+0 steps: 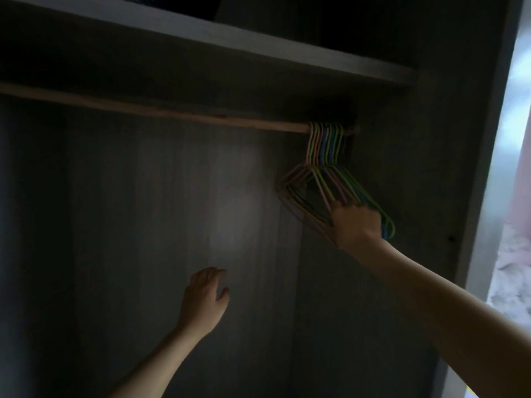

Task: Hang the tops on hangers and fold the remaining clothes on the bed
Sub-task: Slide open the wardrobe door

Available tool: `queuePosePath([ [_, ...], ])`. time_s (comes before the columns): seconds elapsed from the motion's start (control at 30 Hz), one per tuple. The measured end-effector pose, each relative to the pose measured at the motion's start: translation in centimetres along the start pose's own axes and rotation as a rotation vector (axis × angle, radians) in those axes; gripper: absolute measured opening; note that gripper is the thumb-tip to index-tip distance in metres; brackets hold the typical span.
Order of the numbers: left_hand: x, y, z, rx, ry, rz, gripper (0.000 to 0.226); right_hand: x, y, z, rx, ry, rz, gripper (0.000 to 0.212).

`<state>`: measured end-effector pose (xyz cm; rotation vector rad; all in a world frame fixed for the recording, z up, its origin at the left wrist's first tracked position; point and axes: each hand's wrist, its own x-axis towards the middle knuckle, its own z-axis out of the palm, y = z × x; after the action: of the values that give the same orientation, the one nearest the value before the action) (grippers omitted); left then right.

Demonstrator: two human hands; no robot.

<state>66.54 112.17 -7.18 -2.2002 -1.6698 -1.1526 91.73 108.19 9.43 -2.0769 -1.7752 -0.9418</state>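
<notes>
Several thin hangers [324, 156] in pink, green and blue hang bunched at the right end of a wooden rail [161, 112] inside a dark wardrobe. My right hand [357, 224] reaches up into the lower bars of the bunch, its fingers curled among them. My left hand [205, 297] is raised lower down and to the left, fingers loosely spread, holding nothing and touching nothing. No clothes hang on the rail.
A shelf [258, 44] runs above the rail. The wardrobe's back panel [172, 211] is bare and dim. The wardrobe's side wall [448, 168] stands just right of the hangers. Bright pink and white fabric [514, 268] shows outside at the far right.
</notes>
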Motion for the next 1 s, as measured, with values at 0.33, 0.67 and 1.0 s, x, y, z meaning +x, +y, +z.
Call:
queuePosePath([
  [0.33, 5.5, -2.0, 0.7, -0.167, 0.029, 0.053, 0.051, 2.1, -0.8, 0.0, 0.177, 0.044, 0.181, 0.025],
  [0.67, 8.3, -2.6, 1.0, -0.401, 0.026, 0.022, 0.058, 0.8, 0.2, -0.6, 0.161, 0.034, 0.205, 0.031],
  [1.0, 10.1, -0.6, 2.3, -0.402, 0.191, 0.058, 0.076, -8.1, 3.8, 1.1, 0.247, 0.455, -0.233, 0.014],
])
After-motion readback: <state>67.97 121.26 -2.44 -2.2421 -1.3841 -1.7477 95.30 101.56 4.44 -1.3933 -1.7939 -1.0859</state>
